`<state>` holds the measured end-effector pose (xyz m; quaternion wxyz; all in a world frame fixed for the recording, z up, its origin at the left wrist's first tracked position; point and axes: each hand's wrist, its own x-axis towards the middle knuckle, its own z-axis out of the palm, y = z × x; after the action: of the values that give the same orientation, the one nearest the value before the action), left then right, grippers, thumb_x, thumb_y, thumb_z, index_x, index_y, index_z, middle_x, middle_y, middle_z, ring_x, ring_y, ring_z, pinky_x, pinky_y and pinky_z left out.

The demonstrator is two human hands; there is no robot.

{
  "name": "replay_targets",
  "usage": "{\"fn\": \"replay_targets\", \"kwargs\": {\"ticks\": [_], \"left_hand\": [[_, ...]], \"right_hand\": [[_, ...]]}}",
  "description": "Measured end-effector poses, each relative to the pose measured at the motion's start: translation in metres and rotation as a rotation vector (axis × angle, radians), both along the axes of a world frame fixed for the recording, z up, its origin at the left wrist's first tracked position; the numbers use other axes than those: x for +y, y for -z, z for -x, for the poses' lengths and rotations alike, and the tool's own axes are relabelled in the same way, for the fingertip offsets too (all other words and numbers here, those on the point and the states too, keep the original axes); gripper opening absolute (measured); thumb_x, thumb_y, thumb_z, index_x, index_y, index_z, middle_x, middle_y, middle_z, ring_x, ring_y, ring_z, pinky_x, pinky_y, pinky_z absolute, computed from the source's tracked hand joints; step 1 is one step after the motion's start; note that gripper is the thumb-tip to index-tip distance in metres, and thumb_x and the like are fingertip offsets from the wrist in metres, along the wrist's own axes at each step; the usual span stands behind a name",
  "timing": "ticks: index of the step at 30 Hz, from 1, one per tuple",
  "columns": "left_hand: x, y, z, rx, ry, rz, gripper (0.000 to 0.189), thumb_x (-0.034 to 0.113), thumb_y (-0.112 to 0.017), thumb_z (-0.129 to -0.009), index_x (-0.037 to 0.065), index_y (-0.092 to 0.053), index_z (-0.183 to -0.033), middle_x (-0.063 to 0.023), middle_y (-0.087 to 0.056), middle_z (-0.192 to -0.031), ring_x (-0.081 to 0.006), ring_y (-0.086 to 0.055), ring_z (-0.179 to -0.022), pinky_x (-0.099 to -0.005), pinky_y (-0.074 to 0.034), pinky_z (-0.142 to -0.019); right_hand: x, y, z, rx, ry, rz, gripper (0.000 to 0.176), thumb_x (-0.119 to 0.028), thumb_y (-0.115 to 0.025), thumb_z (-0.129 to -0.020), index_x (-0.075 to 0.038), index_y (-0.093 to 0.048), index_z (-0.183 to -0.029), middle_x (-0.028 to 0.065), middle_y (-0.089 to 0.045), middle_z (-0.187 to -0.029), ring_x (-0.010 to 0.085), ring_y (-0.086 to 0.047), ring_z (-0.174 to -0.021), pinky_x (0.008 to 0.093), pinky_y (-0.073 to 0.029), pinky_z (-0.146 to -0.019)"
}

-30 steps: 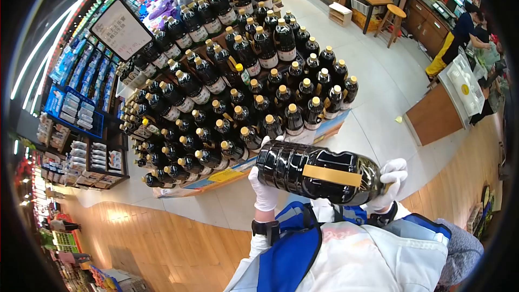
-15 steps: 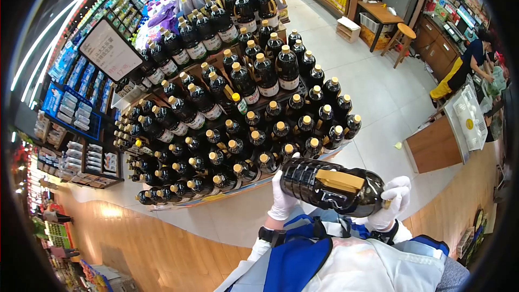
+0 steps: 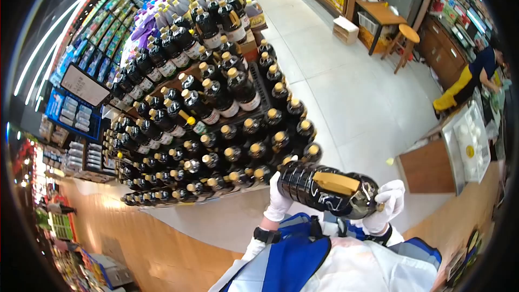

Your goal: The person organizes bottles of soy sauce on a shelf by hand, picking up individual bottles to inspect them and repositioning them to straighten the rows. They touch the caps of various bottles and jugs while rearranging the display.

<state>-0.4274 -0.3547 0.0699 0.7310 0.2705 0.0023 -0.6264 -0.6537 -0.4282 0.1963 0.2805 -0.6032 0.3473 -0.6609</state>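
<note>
Head view is showing the left hand and right hand staying clamped on the dark bottle, base and cap. Held sideways at chest height, it is now drifting closer to the bottle display, not yet set down.

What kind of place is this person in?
Most likely a supermarket: a big stacked display of dark bottles, aisle shelves of packaged goods, and a sign board. The left hand and right hand hold one bottle.
</note>
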Motion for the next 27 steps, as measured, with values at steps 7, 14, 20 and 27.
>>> {"fn": "replay_targets", "kwargs": {"ticks": [7, 14, 20, 27], "left_hand": [[-0.104, -0.019, 0.123, 0.005, -0.025, 0.011, 0.064, 0.05, -0.035, -0.103, 0.006, -0.043, -0.148, -0.0146, -0.057, -0.141, -0.0294, -0.054, -0.129, -0.0464, -0.041, -0.111], [-0.172, -0.017, 0.15, 0.026, -0.098, 0.069, 0.068, 0.051, -0.036, -0.103, 0.004, -0.035, -0.152, -0.0152, -0.05, -0.147, -0.0307, -0.05, -0.134, -0.0487, -0.039, -0.114], [-0.238, -0.012, 0.145, 0.078, -0.252, 0.163, 0.073, 0.055, -0.032, -0.102, 0.003, -0.033, -0.153, -0.0157, -0.049, -0.147, -0.0305, -0.048, -0.136, -0.0465, -0.038, -0.115], [-0.338, -0.023, 0.107, 0.085, -0.269, 0.213, 0.075, 0.059, -0.026, -0.102, 0.004, -0.034, -0.153, -0.0177, -0.049, -0.147, -0.031, -0.049, -0.134, -0.0471, -0.039, -0.114]], "right_hand": [[-0.145, -0.034, 0.099, 0.033, -0.111, -0.054, 0.032, -0.023, -0.048, -0.097, -0.008, -0.053, -0.069, 0.0073, -0.051, -0.074, 0.0189, -0.049, -0.073, 0.0315, -0.039, -0.067], [-0.244, -0.045, 0.106, 0.093, -0.439, -0.091, 0.011, -0.016, -0.064, -0.084, -0.007, -0.058, -0.08, 0.0062, -0.058, -0.078, 0.0185, -0.055, -0.07, 0.0319, -0.045, -0.066], [-0.341, -0.05, 0.066, 0.296, -0.896, 0.118, 0.059, -0.035, -0.094, -0.063, -0.008, -0.063, -0.106, 0.006, -0.062, -0.086, 0.0191, -0.056, -0.075, 0.0325, -0.046, -0.072], [-0.44, -0.076, 0.0, 0.324, -1.186, 0.146, 0.094, -0.036, -0.096, -0.06, -0.001, -0.052, -0.135, 0.0187, -0.059, -0.125, 0.0319, -0.056, -0.117, 0.0406, -0.047, -0.097]]}}
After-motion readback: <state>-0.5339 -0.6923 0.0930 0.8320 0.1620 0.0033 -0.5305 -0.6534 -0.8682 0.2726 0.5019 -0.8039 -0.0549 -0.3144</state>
